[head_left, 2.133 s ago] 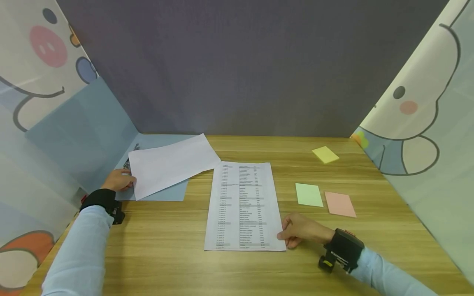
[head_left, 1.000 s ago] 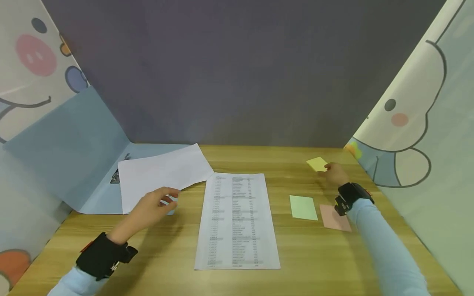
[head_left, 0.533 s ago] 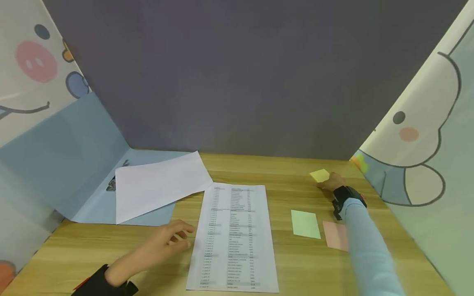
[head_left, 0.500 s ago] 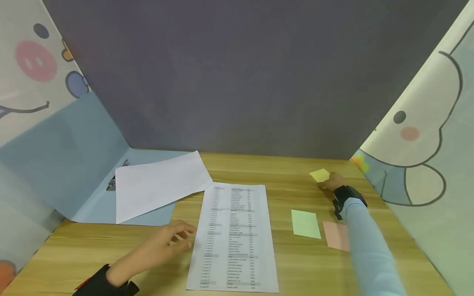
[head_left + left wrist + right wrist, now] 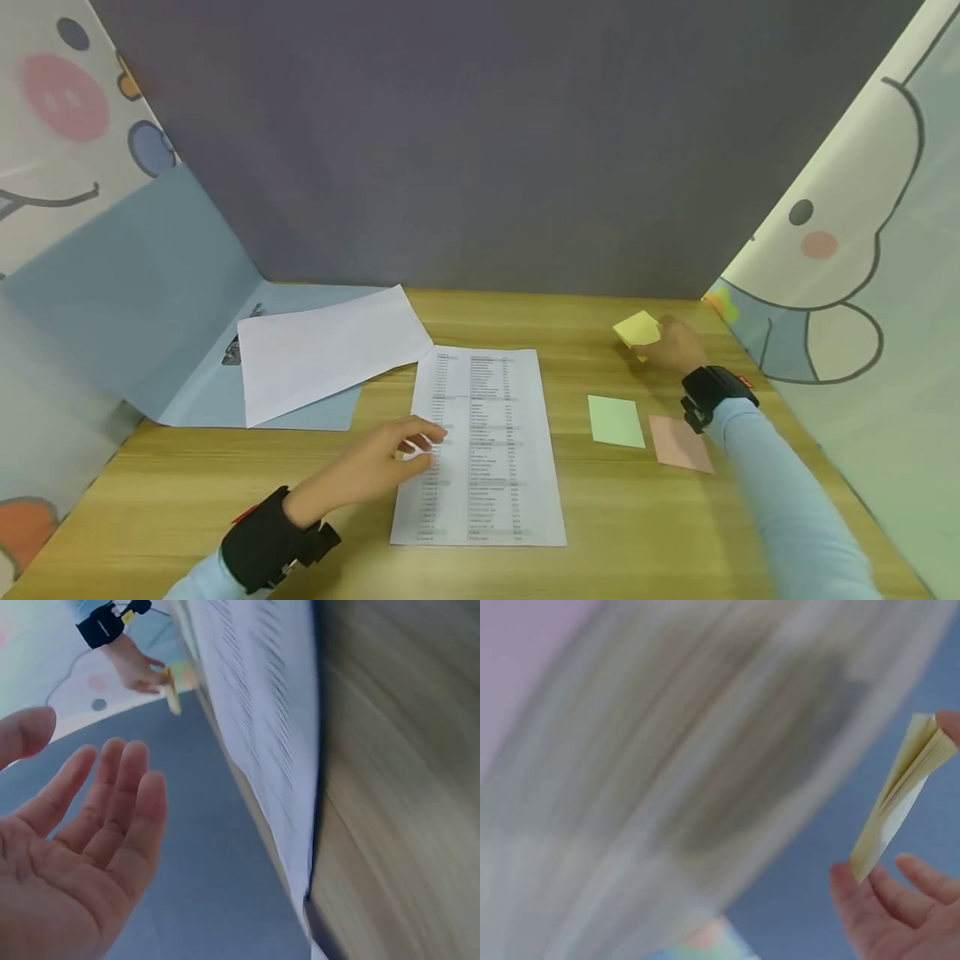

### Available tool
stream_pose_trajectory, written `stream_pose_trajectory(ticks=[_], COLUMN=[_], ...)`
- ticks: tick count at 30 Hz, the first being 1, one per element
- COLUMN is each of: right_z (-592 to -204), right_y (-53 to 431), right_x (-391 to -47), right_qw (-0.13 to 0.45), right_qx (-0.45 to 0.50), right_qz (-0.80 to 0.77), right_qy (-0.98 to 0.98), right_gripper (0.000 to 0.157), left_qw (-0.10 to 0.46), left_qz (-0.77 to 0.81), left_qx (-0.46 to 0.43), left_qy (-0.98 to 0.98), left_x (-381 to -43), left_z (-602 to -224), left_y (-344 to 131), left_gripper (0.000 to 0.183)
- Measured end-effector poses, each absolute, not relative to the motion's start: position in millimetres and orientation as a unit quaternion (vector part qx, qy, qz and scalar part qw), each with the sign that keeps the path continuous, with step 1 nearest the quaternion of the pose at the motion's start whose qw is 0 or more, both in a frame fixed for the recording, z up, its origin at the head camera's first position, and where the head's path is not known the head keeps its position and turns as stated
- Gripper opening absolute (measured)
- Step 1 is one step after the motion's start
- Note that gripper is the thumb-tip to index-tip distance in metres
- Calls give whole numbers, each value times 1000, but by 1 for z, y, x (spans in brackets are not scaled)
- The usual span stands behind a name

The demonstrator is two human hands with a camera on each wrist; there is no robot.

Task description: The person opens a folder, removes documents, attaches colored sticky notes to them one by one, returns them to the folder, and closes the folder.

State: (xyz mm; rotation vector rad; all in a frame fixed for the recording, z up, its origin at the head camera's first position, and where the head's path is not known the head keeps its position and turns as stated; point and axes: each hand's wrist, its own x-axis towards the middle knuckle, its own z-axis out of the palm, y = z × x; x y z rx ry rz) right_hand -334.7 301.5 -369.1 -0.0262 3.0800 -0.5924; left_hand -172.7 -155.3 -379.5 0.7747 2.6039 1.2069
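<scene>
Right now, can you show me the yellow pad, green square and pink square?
Yellow pad [image 5: 637,329], head view: middle of its top face.
Green square [image 5: 617,422], head view: its middle.
Pink square [image 5: 679,443], head view: its middle.

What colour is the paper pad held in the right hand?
The paper pad is yellow; it shows best in the head view.

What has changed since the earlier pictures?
The right hand left the printed white paper sheet, went farther forward and lifted the square yellow paper pad. The left hand came away from the blank white paper sheet, moving right. The green paper square and pink paper square stayed put.
</scene>
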Motion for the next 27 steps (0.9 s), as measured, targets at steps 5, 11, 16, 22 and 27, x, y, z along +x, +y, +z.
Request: stream_pose_trajectory(ticks=[5, 11, 16, 22, 27], right_z=[-348, -337, -343, -359, -368], right_y=[249, 170, 130, 112, 106], right_x=[-282, -204, -176, -164, -159], right_qw=[-25, -36, -82, -126, -121], right_qx=[-57, -102, -172, -246, -247], right_qz=[-209, -230, -238, -246, -236], right_qy=[976, 967, 952, 929, 932], right_gripper=[85, 83, 79, 80, 84], left_qw=[94, 167, 212, 196, 159], left_qz=[466, 585, 650, 667, 655], left_qx=[212, 185, 159, 138, 129], left_qy=[854, 772, 713, 705, 728], left_x=[-169, -176, -188, -182, -178], left_z=[-379, -376, -374, -380, -384], left_y=[-142, -122, -102, -95, -97], left_gripper=[23, 44, 58, 39, 32])
